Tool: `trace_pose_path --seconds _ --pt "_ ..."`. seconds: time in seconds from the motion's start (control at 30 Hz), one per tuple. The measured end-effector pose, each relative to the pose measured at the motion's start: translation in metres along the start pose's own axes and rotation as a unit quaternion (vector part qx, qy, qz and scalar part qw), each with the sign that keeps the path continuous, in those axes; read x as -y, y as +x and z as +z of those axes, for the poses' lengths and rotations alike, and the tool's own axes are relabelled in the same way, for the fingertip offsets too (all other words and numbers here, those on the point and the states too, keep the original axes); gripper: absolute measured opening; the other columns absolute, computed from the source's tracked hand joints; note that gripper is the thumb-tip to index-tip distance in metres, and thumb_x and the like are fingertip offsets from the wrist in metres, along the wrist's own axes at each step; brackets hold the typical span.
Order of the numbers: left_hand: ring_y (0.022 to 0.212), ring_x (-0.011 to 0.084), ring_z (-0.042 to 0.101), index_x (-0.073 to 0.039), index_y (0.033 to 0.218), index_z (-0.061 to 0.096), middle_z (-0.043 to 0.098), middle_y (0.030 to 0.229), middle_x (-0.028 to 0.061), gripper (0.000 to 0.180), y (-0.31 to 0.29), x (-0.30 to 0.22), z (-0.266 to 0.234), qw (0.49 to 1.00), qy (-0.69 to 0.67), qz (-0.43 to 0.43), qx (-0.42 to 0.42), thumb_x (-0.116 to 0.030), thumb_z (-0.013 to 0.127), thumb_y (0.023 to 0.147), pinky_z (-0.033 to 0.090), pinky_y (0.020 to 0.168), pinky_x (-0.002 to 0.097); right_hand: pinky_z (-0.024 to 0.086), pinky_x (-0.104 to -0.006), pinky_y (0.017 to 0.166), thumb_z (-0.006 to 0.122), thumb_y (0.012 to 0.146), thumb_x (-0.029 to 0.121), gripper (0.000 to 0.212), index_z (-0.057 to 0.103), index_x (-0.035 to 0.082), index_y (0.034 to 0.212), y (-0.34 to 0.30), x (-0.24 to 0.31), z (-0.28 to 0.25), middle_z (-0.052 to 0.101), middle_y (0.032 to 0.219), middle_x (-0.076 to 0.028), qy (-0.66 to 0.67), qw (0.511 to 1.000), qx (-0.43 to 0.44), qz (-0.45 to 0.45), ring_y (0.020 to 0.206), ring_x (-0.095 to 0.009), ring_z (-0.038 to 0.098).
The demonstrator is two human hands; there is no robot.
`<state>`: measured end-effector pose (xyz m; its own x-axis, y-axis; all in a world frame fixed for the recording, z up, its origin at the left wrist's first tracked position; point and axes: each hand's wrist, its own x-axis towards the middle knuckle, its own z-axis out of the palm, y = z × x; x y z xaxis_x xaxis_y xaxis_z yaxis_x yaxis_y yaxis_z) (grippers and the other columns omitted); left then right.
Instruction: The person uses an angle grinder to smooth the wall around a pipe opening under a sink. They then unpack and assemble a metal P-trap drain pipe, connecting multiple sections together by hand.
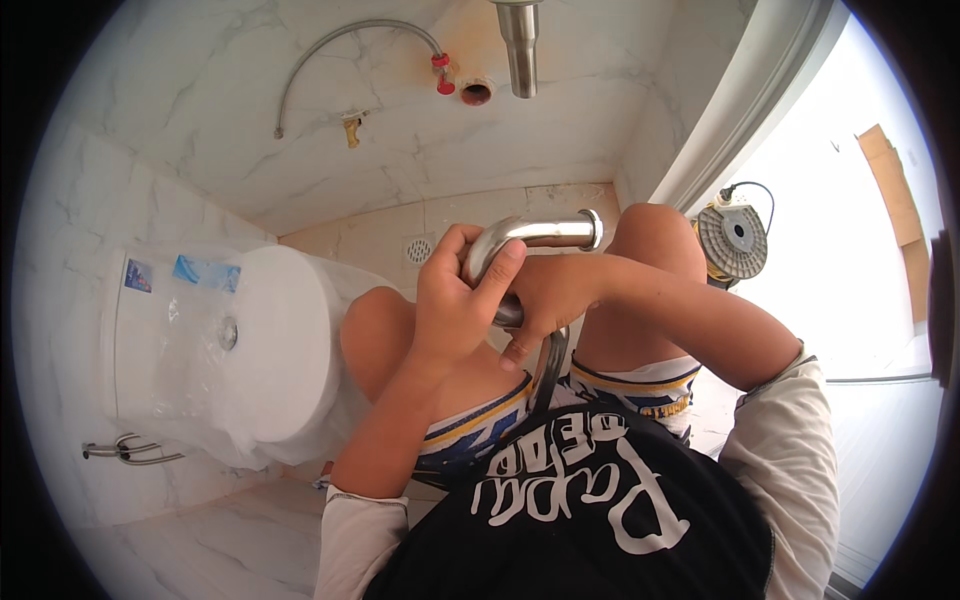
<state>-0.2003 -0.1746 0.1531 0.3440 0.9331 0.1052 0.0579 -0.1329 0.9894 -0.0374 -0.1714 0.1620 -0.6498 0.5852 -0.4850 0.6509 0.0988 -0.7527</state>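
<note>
A shiny chrome drain trap pipe [545, 234] is held up in front of my knees, its flanged end toward the right. My left hand [458, 295] is closed round its upper bend, thumb lying over the metal. Just below and to the right, my right hand [560, 292] grips the pipe lower down; most of its fingers are hidden behind the hand. A darker-looking curved length of the pipe [552, 362] comes out under my right hand and runs down between my thighs.
A plastic-wrapped white toilet [290, 345] stands at left. On the far wall are a metal drain tailpiece [520, 50], a rusty wall hole [476, 93], a braided hose [330, 40] and a brass valve [352, 130]. A floor drain [419, 249] lies ahead; a cable reel [735, 238] stands right.
</note>
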Motion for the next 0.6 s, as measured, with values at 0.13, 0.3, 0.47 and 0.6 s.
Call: trace_pose_path --seconds 0.13,0.3,0.47,0.6 --pt "0.075 0.0076 0.057 -0.003 0.114 0.058 0.063 0.083 0.0016 0.037 0.004 0.0 -0.001 0.997 -0.055 -0.04 0.023 -0.027 0.075 0.091 0.047 0.065 0.0227 0.051 -0.0349 0.079 0.09 0.069 0.035 0.061 0.062 -0.003 0.107 0.003 -0.004 0.012 0.067 0.09 -0.012 0.081 0.993 -0.04 -0.069 0.087 -0.025 0.064" --pt "0.081 0.0115 0.061 -0.006 0.12 0.056 0.066 0.09 0.0068 0.042 0.006 -0.002 0.002 0.999 -0.014 -0.034 0.033 -0.026 0.076 0.089 0.049 0.07 0.0263 0.052 -0.0386 0.081 0.088 0.067 0.026 0.056 0.061 -0.005 0.105 0.008 -0.022 0.026 0.068 0.093 -0.017 0.014 0.987 -0.121 -0.102 0.089 -0.028 0.066" --pt "0.079 0.0109 0.059 -0.005 0.118 0.057 0.066 0.089 0.0061 0.04 0.003 0.008 0.005 1.0 0.026 0.007 0.009 -0.026 0.077 0.089 0.048 0.069 0.0261 0.055 -0.0437 0.076 0.082 0.067 0.021 0.048 0.061 -0.004 0.102 0.025 -0.035 0.044 0.069 0.084 -0.02 -0.045 0.961 -0.241 -0.127 0.083 -0.036 0.069" --pt "0.08 0.0094 0.056 -0.003 0.117 0.057 0.063 0.09 0.0039 0.04 0.01 0.028 0.003 0.995 -0.051 -0.059 -0.069 -0.024 0.077 0.089 0.046 0.07 0.0247 0.056 -0.0455 0.067 0.078 0.071 0.02 0.043 0.062 -0.003 0.104 0.038 -0.035 0.059 0.069 0.078 -0.02 -0.119 0.94 -0.314 -0.063 0.072 -0.04 0.068"
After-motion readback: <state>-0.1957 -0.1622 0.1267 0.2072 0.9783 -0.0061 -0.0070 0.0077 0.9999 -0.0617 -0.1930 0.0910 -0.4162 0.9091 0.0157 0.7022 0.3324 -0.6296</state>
